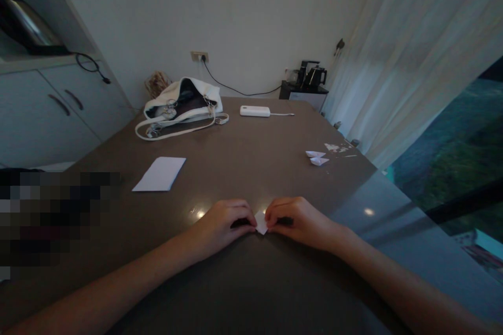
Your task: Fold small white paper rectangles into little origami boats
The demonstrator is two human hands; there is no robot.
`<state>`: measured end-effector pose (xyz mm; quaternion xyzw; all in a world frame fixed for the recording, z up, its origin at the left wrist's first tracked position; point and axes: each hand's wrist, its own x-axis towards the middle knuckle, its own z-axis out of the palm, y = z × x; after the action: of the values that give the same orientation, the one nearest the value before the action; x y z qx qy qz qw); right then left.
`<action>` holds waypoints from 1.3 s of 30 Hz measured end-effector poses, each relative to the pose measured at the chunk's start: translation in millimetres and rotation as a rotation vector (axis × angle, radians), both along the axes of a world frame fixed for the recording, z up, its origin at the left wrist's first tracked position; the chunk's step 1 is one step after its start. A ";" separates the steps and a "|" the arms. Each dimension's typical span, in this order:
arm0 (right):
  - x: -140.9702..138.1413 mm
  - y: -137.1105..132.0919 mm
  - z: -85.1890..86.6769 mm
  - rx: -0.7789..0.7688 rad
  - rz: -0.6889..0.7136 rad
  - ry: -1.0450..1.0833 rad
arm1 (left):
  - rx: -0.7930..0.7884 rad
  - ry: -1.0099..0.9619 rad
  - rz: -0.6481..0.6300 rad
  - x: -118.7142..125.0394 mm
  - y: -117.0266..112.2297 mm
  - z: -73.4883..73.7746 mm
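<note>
A small folded piece of white paper [261, 222] lies on the brown table [243, 167] close to me. My left hand [222, 222] pinches its left side with curled fingers. My right hand [298, 221] pinches its right side the same way. Most of the paper is hidden under my fingers. Two small folded white paper boats [316, 157] sit further off to the right.
A flat white sheet [160, 173] lies at the left. A white handbag [181, 106] and a white power bank [255, 111] with a cable rest at the far end. Paper scraps [337, 147] lie near the right edge. A kettle [313, 77] stands on a cabinet by the curtain.
</note>
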<state>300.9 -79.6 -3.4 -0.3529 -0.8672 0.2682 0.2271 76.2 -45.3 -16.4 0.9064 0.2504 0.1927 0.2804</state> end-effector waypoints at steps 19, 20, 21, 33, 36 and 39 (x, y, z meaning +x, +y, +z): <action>-0.5 1.5 5.9 0.169 0.055 -0.203 | 0.267 0.127 -0.039 0.7 2.8 -6.6; -0.6 1.4 5.9 0.174 0.052 -0.211 | 0.272 0.135 -0.040 1.1 2.6 -6.4; -0.7 1.3 5.7 0.181 0.051 -0.219 | 0.272 0.142 -0.037 1.4 2.5 -6.3; -4.8 -2.6 6.3 0.155 -0.056 -0.244 | 0.220 0.154 0.024 1.1 1.1 -2.7; -6.0 -3.8 5.6 0.154 -0.075 -0.258 | 0.150 0.160 0.020 0.5 1.4 0.3; -6.6 -4.0 4.1 0.153 -0.092 -0.273 | 0.098 0.163 0.048 0.7 2.4 1.2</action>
<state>294.3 -83.5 0.7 -0.4072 -0.8907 0.1403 0.1456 76.9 -43.0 -15.2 0.9254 0.2843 0.1372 0.2097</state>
